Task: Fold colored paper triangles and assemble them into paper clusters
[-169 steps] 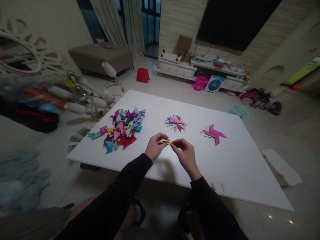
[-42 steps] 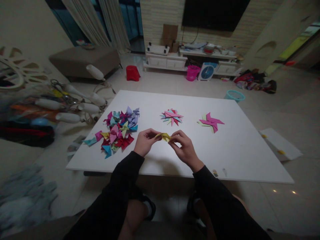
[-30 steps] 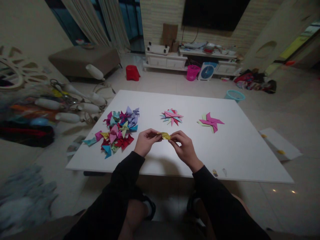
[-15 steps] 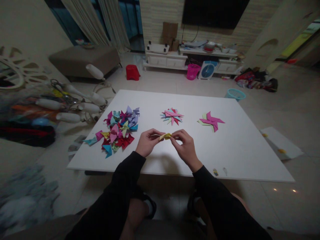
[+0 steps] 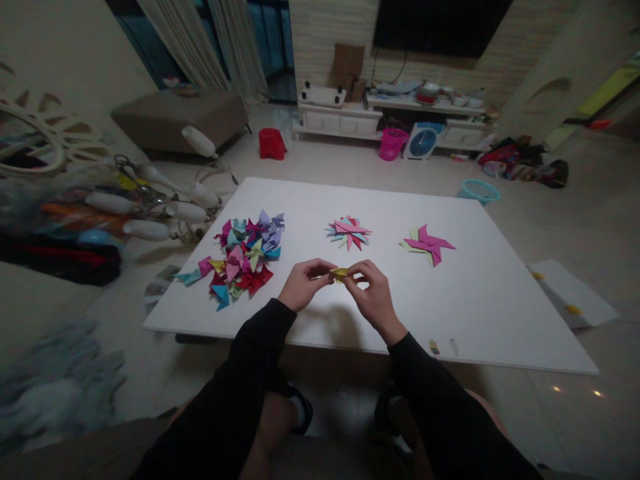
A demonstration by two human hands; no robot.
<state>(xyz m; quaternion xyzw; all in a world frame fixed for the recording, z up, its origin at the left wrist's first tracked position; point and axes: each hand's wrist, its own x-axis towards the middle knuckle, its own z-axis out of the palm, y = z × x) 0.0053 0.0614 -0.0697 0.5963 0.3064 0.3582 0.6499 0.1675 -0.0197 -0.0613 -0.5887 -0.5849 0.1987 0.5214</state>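
My left hand (image 5: 302,288) and my right hand (image 5: 373,297) meet above the near part of a white table (image 5: 500,313). Both pinch a small yellow folded paper piece (image 5: 340,273) between fingertips, and most of it is hidden by my fingers. To the left lies a pile of colourful folded paper pieces (image 5: 243,257). Beyond my hands sits a multicoloured paper star (image 5: 349,233). A pink and green folded shape (image 5: 427,244) lies to its right.
A white lamp with several bulb arms (image 5: 165,200) lies off the table's left edge. White sheets (image 5: 573,301) lie on the floor at right. A red stool (image 5: 272,143), pink bin (image 5: 393,143), teal basket (image 5: 479,192) and low bench (image 5: 180,117) stand farther back.
My fingers have worked the yellow piece into a tighter, smaller fold, and both hands stay together. The camera has shifted slightly.
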